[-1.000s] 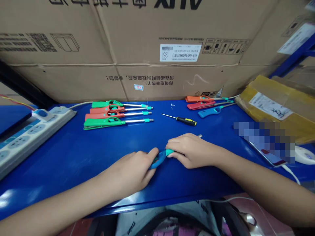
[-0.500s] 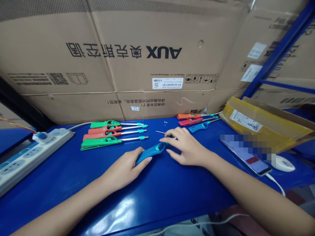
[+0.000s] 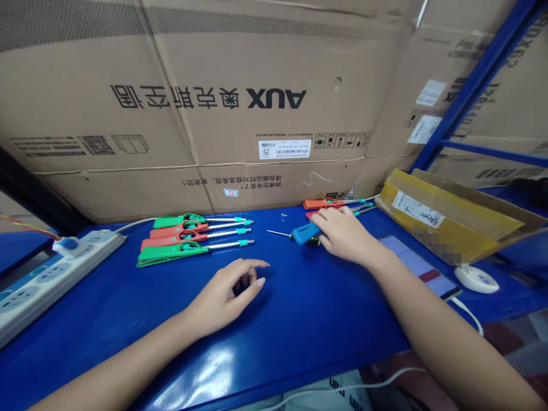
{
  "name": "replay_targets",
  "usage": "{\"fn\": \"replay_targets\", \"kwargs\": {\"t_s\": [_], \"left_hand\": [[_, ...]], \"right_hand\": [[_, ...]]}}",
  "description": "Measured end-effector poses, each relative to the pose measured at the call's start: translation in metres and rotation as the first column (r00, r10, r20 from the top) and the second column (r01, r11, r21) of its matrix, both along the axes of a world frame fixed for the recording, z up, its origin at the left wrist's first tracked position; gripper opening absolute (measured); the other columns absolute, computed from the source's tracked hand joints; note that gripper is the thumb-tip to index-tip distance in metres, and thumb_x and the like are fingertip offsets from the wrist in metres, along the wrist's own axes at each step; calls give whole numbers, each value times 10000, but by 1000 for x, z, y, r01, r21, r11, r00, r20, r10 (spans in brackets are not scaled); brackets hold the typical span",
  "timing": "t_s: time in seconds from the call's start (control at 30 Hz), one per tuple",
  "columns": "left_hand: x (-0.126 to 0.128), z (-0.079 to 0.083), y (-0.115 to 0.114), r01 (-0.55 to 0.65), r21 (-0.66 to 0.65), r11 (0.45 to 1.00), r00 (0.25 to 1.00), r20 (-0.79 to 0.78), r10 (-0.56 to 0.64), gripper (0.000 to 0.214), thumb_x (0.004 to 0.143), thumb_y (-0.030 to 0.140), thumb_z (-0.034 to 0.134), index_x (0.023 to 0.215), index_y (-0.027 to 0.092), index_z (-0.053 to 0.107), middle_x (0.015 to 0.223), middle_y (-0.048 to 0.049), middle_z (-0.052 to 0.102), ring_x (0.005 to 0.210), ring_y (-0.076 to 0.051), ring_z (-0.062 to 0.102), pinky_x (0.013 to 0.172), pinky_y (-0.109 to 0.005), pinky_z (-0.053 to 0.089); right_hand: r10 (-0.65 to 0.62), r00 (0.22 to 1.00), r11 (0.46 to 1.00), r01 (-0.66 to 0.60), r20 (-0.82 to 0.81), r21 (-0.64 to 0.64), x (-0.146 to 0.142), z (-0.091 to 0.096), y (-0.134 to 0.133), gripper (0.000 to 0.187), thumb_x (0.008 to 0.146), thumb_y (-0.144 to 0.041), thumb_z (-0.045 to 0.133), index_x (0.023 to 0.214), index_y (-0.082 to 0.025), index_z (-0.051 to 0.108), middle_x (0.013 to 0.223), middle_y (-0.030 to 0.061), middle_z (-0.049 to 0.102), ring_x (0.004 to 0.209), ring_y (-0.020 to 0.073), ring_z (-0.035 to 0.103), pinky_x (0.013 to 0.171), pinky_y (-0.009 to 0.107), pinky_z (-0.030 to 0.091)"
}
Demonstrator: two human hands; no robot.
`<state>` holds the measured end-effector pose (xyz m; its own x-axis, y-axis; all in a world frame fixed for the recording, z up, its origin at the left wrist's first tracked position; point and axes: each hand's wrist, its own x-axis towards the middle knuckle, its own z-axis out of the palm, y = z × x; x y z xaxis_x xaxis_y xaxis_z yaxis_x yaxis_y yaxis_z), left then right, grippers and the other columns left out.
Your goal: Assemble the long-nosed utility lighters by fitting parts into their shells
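Note:
My right hand is closed around a blue lighter, whose handle end points left; the rest is under my fingers. My left hand holds nothing, thumb and index finger apart, low over the blue table. A thin screwdriver lies left of my right hand, its handle partly behind the blue lighter. Behind that hand lie an orange lighter and a mostly covered red lighter. At left, green lighters and orange-red lighters with metal tubes lie in a row.
A white power strip runs along the left side. At right are an open yellow-taped box, a phone with a cable, and a white rounded device. A large cardboard sheet stands behind. Small white bits lie near the back.
The blue lighter has left my left hand and is now in my right hand, farther right and back. My left hand stays in about the same place, empty. The view has shifted slightly.

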<state>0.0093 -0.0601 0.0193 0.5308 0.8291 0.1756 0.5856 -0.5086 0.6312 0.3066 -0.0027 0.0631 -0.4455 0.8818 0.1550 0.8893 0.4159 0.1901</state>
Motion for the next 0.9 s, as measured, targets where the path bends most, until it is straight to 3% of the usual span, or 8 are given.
{"fn": "replay_targets", "kwargs": {"t_s": [0.07, 0.2, 0.3, 0.43, 0.57, 0.67, 0.8, 0.9], "left_hand": [[1, -3, 2, 5, 13, 1000, 1000, -15, -5, 308, 998, 384, 481, 1219, 232, 630, 882, -14, 661, 815, -160, 610, 798, -297, 511], [10, 1, 5, 42, 62, 997, 998, -43, -39, 271, 993, 315, 478, 1181, 221, 649, 939, -31, 686, 908, -178, 618, 891, -334, 504], [24, 12, 18, 120, 130, 984, 987, -125, -104, 241, 968, 261, 505, 1152, 210, 652, 996, -40, 695, 983, -191, 628, 942, -354, 502], [60, 28, 58, 164, 246, 955, 965, -243, -103, 227, 937, 230, 553, 1131, 181, 658, 1083, -61, 688, 1090, -211, 611, 1023, -372, 483], [114, 34, 109, 139, 289, 947, 951, -304, -46, 304, 948, 258, 589, 1226, 143, 627, 1256, -124, 625, 1219, -253, 557, 1064, -405, 471], [153, 32, 140, 104, 292, 951, 927, -375, 14, 367, 966, 344, 628, 1279, 156, 586, 1315, -115, 591, 1164, -263, 605, 975, -487, 532], [186, 31, 167, 86, 208, 974, 875, -484, 26, 371, 973, 355, 624, 1283, 155, 583, 1281, -112, 609, 1096, -244, 638, 919, -456, 567], [199, 32, 177, 104, 105, 989, 833, -553, -29, 359, 974, 353, 622, 1275, 161, 589, 1274, -109, 613, 1089, -239, 640, 914, -446, 570]], "right_hand": [[-175, 984, 978, 178, 33, -111, 19, 2, 7, 363, 929, -150, 465, 1273, -159, 581, 1334, 179, 593, 1268, 336, 492, 969, 447, 342], [-365, 927, 901, 374, 80, -222, 46, -5, 25, 406, 843, -37, 492, 1201, -148, 646, 1338, 211, 578, 1278, 366, 513, 939, 443, 414], [-449, 888, 831, 457, 104, -316, 55, -11, 35, 391, 791, -42, 568, 1153, -160, 659, 1295, 192, 589, 1187, 338, 585, 868, 389, 467], [-510, 857, 787, 501, 78, -360, 58, -12, 37, 434, 774, -83, 598, 1202, -156, 607, 1256, 188, 576, 1097, 310, 621, 803, 361, 491], [-538, 842, 798, 518, 22, -308, 59, -12, 36, 473, 780, -119, 590, 1252, -138, 560, 1315, 221, 522, 1196, 358, 549, 876, 408, 477], [-502, 864, 844, 479, -39, -240, 58, -14, 38, 412, 813, -145, 555, 1224, -133, 563, 1305, 221, 525, 1222, 371, 507, 935, 434, 450], [-361, 924, 927, 341, -126, -157, 50, -23, 42, 366, 898, -173, 457, 1254, -177, 543, 1387, 167, 512, 1269, 315, 462, 1016, 420, 410], [-319, 934, 944, 299, -158, -141, 44, -30, 43, 388, 990, -349, 391, 1309, -175, 530, 1441, 183, 484, 1290, 350, 444, 1006, 477, 418]]}}
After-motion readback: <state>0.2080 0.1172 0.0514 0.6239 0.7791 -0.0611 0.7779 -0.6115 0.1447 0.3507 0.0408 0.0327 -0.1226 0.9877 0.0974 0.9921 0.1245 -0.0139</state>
